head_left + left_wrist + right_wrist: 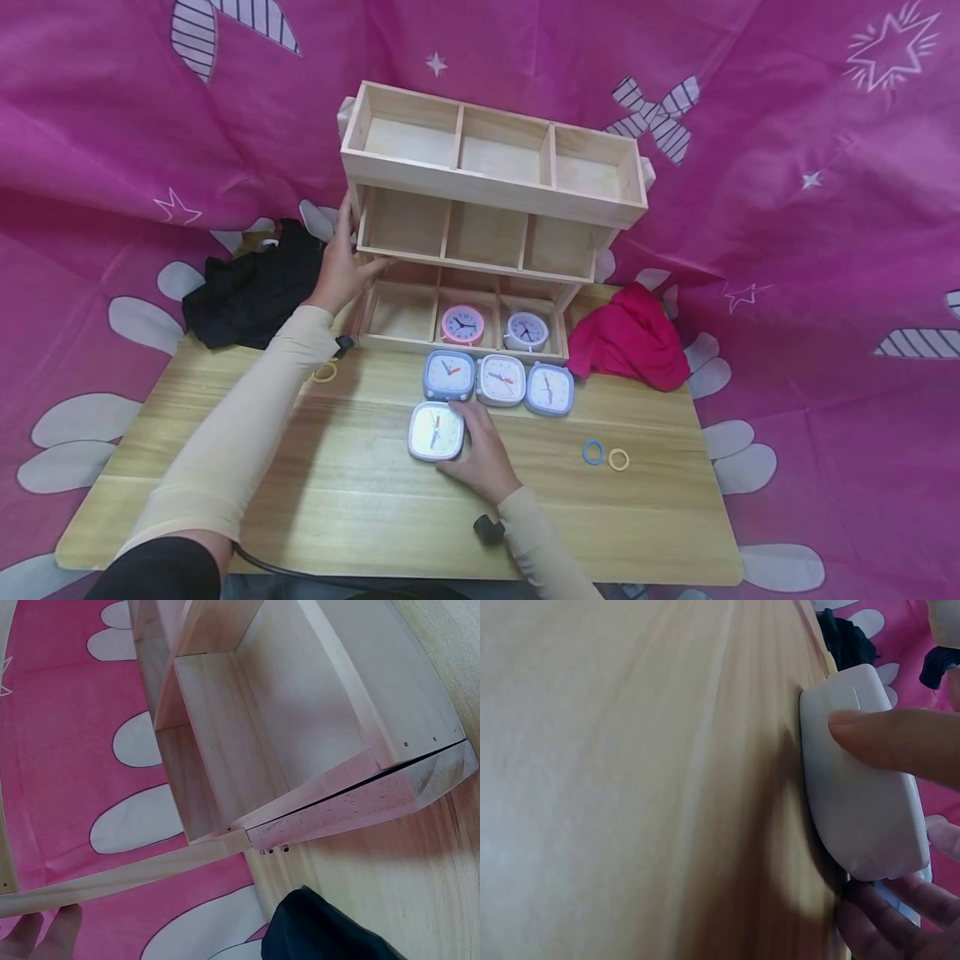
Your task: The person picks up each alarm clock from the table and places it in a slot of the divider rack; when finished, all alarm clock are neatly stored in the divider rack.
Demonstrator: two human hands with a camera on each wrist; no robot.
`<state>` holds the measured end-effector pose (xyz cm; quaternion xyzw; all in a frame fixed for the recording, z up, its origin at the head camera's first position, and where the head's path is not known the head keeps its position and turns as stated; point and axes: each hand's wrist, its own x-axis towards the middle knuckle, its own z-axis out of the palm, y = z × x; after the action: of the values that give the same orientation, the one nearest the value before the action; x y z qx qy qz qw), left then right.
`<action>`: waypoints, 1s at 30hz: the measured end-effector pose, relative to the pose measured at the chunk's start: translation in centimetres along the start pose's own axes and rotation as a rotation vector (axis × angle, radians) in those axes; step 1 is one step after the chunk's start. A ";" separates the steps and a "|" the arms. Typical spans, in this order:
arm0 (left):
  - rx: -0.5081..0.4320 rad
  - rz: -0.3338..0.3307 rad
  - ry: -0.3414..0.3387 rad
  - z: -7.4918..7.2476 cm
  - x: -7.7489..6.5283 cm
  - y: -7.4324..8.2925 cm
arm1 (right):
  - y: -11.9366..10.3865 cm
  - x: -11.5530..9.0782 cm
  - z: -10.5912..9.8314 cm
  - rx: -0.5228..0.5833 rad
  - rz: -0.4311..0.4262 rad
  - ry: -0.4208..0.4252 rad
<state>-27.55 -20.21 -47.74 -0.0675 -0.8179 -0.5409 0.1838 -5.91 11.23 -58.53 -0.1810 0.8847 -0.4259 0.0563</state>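
A three-tier wooden rack (495, 179) with divided trays stands on the table. My left hand (340, 271) grips its left side, thumb reaching across the front; two fingertips (64, 930) show at the side strut in the left wrist view. With my right hand (483, 454) I hold a white square alarm clock (436, 431) by its edges, its face up. The right wrist view has the thumb (877, 735) on the clock's side and the other fingers round the opposite side. Just beyond it sit a blue clock (449, 375), a white clock (501, 380) and another blue clock (550, 389) in a row.
The rack's bottom tray holds a pink round clock (462, 325) and a lavender round clock (526, 332). Black cloth (251, 287) lies at left, red cloth (630, 337) at right. A blue ring (593, 452) and yellow ring (618, 459) lie front right, another yellow ring (325, 372) near my left wrist.
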 end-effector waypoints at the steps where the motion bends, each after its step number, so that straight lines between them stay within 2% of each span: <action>1: -0.002 -0.001 0.001 0.0 0.0 0.0 | -0.1 0.0 0.1 -0.007 0.007 0.002; 9: -0.009 0.000 -0.003 0.0 0.0 0.1 | -0.4 -0.4 0.6 -0.071 0.074 -0.014; 16: -0.007 0.018 -0.007 0.0 0.0 0.2 | -0.6 -0.4 0.4 -0.162 -0.013 -0.016; 20: -0.009 0.006 -0.019 0.0 -0.1 0.2 | -2.0 0.3 -0.6 -0.104 0.006 -0.055; 24: -0.017 -0.004 -0.024 0.0 -0.1 0.1 | -3.7 2.6 -1.4 -0.037 0.034 -0.016; 30: -0.008 -0.006 -0.013 0.0 -0.1 0.0 | -6.1 9.1 -1.6 -0.022 0.095 0.130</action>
<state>-27.49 -20.24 -47.76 -0.0693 -0.8172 -0.5442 0.1769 -13.09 5.55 -52.36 -0.1115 0.8988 -0.4237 0.0169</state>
